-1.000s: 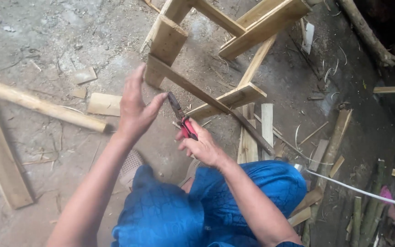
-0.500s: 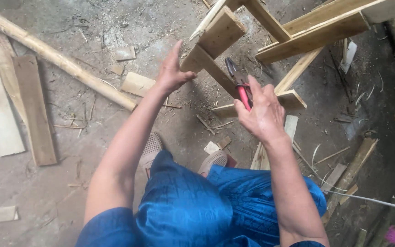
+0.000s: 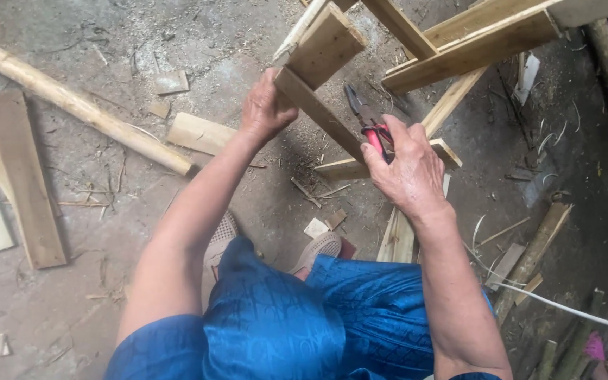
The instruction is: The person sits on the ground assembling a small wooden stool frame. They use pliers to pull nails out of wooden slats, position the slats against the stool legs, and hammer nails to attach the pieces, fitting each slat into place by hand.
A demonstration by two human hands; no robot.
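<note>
**Hands on a wooden frame, pliers in the right**

The left hand (image 3: 267, 107) grips a slanted slat of the wooden frame (image 3: 459, 35) at far centre. The right hand (image 3: 409, 169) closes around red-handled pliers (image 3: 366, 121), their nose pointing at that slat. A pale pole (image 3: 72, 102) lies on the ground, far left.
</note>
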